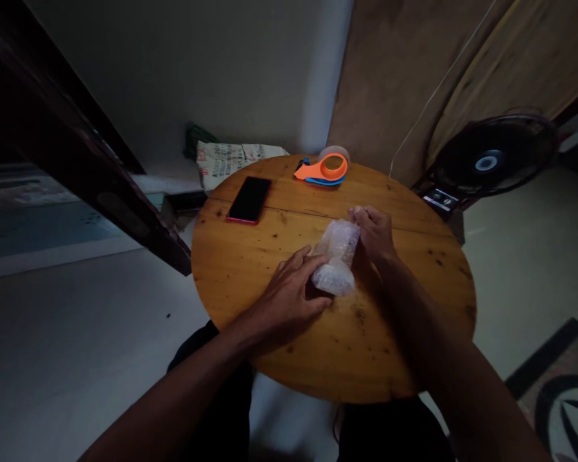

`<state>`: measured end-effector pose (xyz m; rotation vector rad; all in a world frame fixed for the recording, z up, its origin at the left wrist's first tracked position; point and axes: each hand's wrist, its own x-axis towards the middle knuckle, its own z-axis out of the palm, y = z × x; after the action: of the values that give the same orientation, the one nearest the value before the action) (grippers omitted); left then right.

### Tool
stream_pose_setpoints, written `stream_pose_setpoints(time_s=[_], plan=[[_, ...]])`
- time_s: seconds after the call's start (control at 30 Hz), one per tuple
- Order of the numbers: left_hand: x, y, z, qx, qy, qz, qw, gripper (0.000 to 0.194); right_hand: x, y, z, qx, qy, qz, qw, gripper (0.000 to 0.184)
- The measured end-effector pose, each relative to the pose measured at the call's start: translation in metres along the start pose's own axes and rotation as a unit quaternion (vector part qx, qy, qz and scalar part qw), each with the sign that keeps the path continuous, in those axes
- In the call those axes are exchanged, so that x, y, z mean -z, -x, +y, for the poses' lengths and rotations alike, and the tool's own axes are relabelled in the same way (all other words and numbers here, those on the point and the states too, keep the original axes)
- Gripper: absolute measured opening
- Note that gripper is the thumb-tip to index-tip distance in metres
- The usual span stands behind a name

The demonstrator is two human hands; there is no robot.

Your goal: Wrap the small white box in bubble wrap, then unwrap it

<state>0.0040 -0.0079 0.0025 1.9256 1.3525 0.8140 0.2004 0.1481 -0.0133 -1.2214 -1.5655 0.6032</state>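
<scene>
A person seated at a round wooden table (270, 346) works with both bare hands on a small bundle of clear bubble wrap (336, 256), which lies near the middle of the tabletop, between the two hands. The left hand (293, 282) reaches in from the near side, its fingers laid against the bundle's left flank and its thumb spread apart from them, the tip just beside the lower end. The right hand (376, 232) sits at the bundle's upper right edge, fingers curled in and thumb drawn close to the forefinger; whether a fold of the plastic is caught between them cannot be told from this angle. What lies inside the wrap is also hard to make out. Beyond the hands, toward the table's far edge, stands an orange and blue tape dispenser (324, 168) fitted with a roll of tape. To its left, a phone (249, 200) with a dark screen and a red edge lies flat on the wood. A printed sack (236, 157) shows behind the table, near the wall, while a black fan (489, 160) stands on the right, above a pale floor (505, 276).
</scene>
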Motion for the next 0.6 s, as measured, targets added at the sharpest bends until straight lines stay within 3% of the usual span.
stream_pose_setpoints(time_s=[0.2, 0.27, 0.37, 0.4, 0.47, 0.53, 0.6], plan=[[0.002, 0.001, 0.004, -0.051, -0.001, -0.017, 0.999, 0.045, 0.019, -0.006, 0.016, -0.002, 0.208, -0.005, 0.978, 0.032], [0.002, 0.000, 0.004, -0.062, 0.001, -0.010, 0.998, 0.044, 0.025, -0.006, 0.011, 0.007, 0.201, 0.011, 0.980, 0.033], [0.000, 0.000, 0.004, -0.069, 0.002, 0.010, 0.998, 0.046, 0.038, -0.002, -0.009, 0.015, 0.087, 0.004, 0.996, 0.034], [0.000, 0.000, 0.004, -0.072, 0.001, 0.016, 0.997, 0.050, 0.042, 0.001, -0.018, 0.010, 0.050, -0.035, 0.998, 0.034], [-0.001, -0.001, 0.004, -0.079, -0.009, 0.019, 0.997, 0.057, 0.050, 0.009, -0.039, -0.001, 0.021, -0.179, 0.984, 0.035], [-0.001, -0.001, 0.003, -0.085, -0.027, 0.017, 0.996, 0.058, 0.054, 0.018, -0.058, 0.014, 0.042, -0.313, 0.949, 0.037], [-0.002, -0.003, 0.000, -0.097, -0.045, 0.013, 0.994, 0.056, 0.054, 0.026, -0.073, 0.060, 0.084, -0.389, 0.916, 0.038]])
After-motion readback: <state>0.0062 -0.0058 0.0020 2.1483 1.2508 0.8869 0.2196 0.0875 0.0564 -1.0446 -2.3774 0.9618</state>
